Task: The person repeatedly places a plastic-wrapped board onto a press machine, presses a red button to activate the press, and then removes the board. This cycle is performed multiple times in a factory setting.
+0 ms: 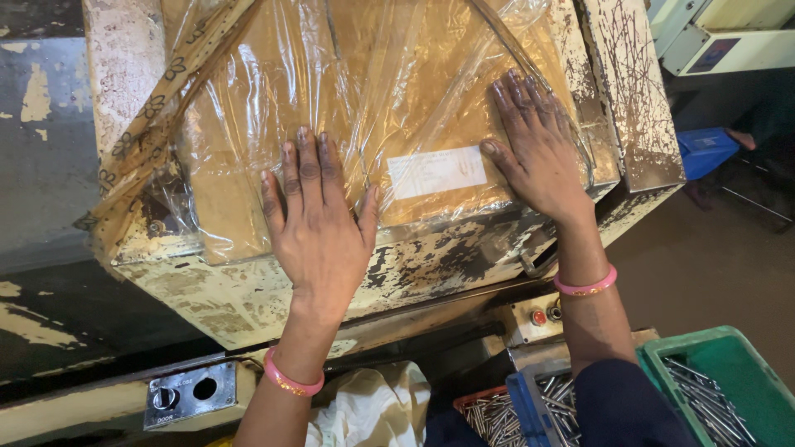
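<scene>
Worn cream machine top [248, 298] with chipped paint; below it green crate [662, 352] of metal pins [704, 406]. Left hand [319, 215] flat, fingers spread, on plastic-wrapped brown box [273, 99] atop the machine; right hand [538, 149] spread flat beside white label [436, 172]

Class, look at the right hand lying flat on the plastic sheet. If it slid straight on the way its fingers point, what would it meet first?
The right hand would probably only cross more plastic sheet over the brown panel.
</scene>
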